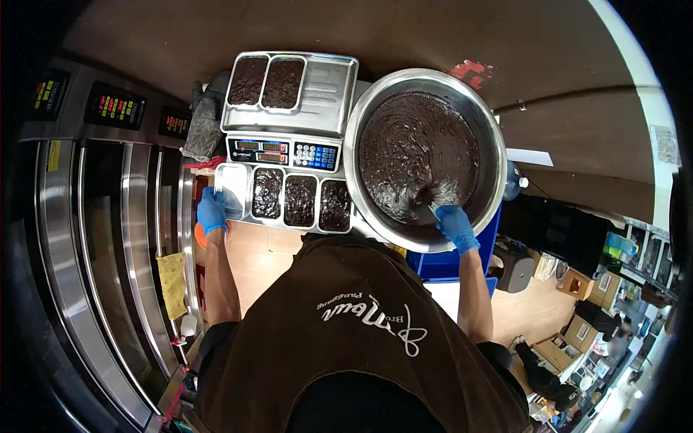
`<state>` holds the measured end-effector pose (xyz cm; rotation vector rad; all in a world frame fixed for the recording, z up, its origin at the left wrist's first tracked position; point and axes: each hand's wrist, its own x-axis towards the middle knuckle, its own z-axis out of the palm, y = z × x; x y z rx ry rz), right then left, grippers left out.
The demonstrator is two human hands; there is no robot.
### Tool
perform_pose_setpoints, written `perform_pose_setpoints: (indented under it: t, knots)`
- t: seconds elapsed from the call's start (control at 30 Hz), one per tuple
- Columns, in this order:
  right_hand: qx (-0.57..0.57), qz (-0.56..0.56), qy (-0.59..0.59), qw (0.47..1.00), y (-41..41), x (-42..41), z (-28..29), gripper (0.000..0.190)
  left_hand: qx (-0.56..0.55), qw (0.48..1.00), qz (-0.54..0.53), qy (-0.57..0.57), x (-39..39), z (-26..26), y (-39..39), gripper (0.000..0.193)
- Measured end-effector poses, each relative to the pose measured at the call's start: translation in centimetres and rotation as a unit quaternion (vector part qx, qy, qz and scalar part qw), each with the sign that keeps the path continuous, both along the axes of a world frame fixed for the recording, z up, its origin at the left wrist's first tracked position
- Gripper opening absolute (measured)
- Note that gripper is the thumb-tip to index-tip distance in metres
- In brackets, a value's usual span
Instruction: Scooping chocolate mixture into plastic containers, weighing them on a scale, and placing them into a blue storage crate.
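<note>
My left hand [212, 210], in a blue glove, grips the near left edge of an unfilled clear plastic tub [234, 189]. Beside that tub stand several tubs filled with dark brown batter [299, 200]. My right hand [455, 226], also gloved in blue, holds a pale green handle [434, 208] over a large steel bowl [491, 162]. The tool's lower end is hidden in the thick, glossy batter [417, 146]. Behind the row of tubs is a digital scale [319, 132], with two filled tubs [281, 84] on the left of its steel platform.
Steel deck ovens [135, 200] with lit control panels line the left side. Grey oven mitts [204, 130] lie by the scale. A blue crate [444, 265] is below the bowl, a black speaker [511, 265] to its right. Other people [547, 376] are at the far lower right.
</note>
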<state>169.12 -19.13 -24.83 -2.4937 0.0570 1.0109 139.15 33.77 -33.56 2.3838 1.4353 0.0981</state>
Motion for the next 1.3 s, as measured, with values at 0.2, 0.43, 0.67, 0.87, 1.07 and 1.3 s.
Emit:
perform_pose_setpoints:
  t: [0.2,0.43,0.67,0.87,1.07,1.3]
  knots:
    - [0.257,-0.247,0.050,0.933,5.8,-0.8,-3.1,0.028,-0.032,0.998,0.009,-0.058,-0.3,0.5,-0.3,0.019]
    - [0.401,-0.331,0.011,0.854,9.4,-0.5,-3.8,0.027,-0.108,0.960,-0.043,-0.255,-3.4,5.9,-3.3,0.012]
    - [0.522,-0.249,0.016,0.816,10.1,-1.2,-0.4,0.029,-0.394,0.893,-0.130,-0.173,-6.4,7.6,-15.4,0.031]
    - [0.255,-0.041,-0.234,0.937,8.5,-0.2,-0.7,0.021,-0.515,0.832,-0.154,-0.134,-7.4,2.0,-15.9,0.043]
    - [0.190,-0.003,-0.374,0.908,7.1,-1.2,0.4,0.018,-0.590,0.795,-0.057,-0.127,-6.4,1.8,-14.4,0.044]
    - [0.035,0.000,-0.301,0.953,6.1,-4.0,5.6,0.016,-0.631,0.681,-0.043,-0.368,10.8,10.0,-14.1,0.060]
